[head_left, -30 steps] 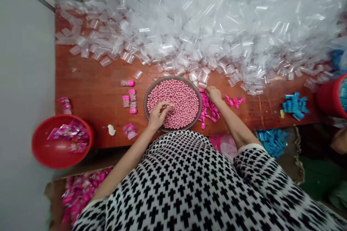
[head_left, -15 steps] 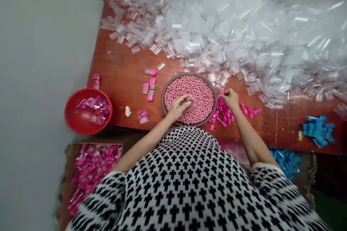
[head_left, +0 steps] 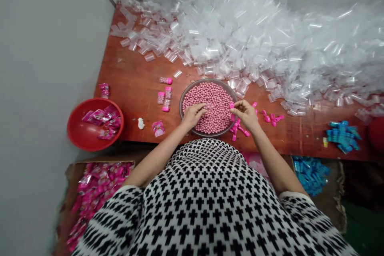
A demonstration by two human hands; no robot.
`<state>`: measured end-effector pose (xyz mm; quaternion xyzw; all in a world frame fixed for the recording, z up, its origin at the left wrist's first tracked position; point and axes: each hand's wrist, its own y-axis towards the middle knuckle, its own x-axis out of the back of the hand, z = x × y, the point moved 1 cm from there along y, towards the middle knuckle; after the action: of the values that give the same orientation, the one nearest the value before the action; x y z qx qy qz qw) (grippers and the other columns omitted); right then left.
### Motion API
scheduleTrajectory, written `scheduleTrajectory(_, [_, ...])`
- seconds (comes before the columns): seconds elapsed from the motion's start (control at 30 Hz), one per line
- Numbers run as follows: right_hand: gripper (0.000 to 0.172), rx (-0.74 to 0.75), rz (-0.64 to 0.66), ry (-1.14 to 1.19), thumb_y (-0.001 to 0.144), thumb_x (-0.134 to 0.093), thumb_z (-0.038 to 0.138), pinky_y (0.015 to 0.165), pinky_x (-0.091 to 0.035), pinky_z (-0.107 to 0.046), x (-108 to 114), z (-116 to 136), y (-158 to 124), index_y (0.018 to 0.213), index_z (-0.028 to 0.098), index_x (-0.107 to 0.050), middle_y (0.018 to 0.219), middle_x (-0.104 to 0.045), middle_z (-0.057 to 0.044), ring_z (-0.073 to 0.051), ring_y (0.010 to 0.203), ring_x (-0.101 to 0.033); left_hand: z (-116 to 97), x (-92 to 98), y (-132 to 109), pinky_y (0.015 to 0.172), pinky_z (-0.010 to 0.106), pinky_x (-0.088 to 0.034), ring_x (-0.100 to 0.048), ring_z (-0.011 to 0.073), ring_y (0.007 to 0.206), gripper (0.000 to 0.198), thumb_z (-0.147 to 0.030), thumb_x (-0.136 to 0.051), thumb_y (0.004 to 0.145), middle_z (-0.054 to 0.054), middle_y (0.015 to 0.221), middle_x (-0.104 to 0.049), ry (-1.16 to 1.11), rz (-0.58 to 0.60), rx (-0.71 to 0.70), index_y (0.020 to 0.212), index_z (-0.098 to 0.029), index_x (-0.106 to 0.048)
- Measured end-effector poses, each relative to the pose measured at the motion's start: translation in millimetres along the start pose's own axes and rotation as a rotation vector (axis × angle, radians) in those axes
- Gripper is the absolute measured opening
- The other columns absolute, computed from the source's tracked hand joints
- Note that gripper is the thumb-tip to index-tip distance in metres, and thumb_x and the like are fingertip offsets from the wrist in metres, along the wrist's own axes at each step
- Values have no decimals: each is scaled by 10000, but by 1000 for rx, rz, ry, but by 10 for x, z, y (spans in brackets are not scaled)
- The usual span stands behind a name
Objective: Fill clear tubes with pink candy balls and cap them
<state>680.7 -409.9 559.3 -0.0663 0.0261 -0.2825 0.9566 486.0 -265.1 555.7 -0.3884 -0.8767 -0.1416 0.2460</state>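
A dark round bowl [head_left: 181, 108] full of pink candy balls [head_left: 214, 120] sits at the table edge in front of me. Above the balls, my left hand [head_left: 193, 116] pinches a small clear plastic tube [head_left: 209, 107], which is hard to make out against them. Over the bowl's right rim, my right hand [head_left: 246, 113] grips a bright pink cap [head_left: 231, 105] between thumb and fingers. Several loose pink caps [head_left: 237, 129] lie below and beside that hand. Left of the bowl, several filled tubes with pink caps [head_left: 168, 93] stand or lie on the wood.
Clear empty tubes [head_left: 240, 40] heap along the back of the wooden table [head_left: 135, 70]. A red bowl [head_left: 75, 136] with pink packets stands at left, above a box of pink packets [head_left: 96, 188]. Blue items [head_left: 343, 136] lie at right, with more blue packets [head_left: 312, 174] below.
My right hand has moved left with the pink cap, from the cap pile to the bowl's right rim. My left hand stays over the candy balls. The view has shifted slightly.
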Motion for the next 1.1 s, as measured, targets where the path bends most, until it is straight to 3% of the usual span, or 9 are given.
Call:
scheduleTrajectory(0.17, [461,75,64,34,635,-790,310,775,-516,-292,-119,111,-10,1049,264,-593,848,-645,36,-132,810,-616,-113,36,-46,895,318,-485,-660,179,972,257,-283,-586,843,71,1075,-710,-67,-45,-26,1060,-181,-678])
scheduleTrajectory(0.33, [329,134,93,-54,681,-757,357,829,-523,-331,-202,196,30,979,255,-663,974,-667,4,-157,861,-625,-189,182,-77,911,313,-476,-650,171,981,254,-302,-568,861,62,1067,-709,-17,-108,-100,1064,-197,-679])
scheduleTrajectory(0.5, [307,197,98,-114,724,-726,351,864,-516,-352,-274,229,41,1009,256,-665,987,-680,-9,-171,890,-640,-102,186,-109,905,321,-483,-656,176,970,232,-272,-585,845,56,1055,-715,-12,-127,-52,1041,-205,-689])
scheduleTrajectory(0.63, [269,370,140,-363,811,-646,343,836,-521,-358,-378,412,-2,1069,266,-648,992,-687,-25,-179,885,-644,-133,101,-132,901,320,-490,-658,175,961,266,-310,-584,846,45,1066,-713,-169,-90,-45,1075,-211,-678])
scheduleTrajectory(0.83, [233,687,312,-672,887,-551,286,818,-503,-332,-479,633,-20,1107,233,-607,969,-686,-63,-186,904,-633,-197,-23,-178,880,320,-495,-659,187,952,314,-361,-599,832,55,1056,-713,-300,-33,-42,1089,-199,-682])
scheduleTrajectory(1.1, [209,690,351,-754,916,-492,304,717,-491,-319,-413,495,-173,1086,221,-579,865,-631,-64,-190,802,-588,-358,-45,-265,865,310,-516,-674,182,921,253,-369,-595,835,30,1010,-729,-308,-76,-23,1005,-230,-720])
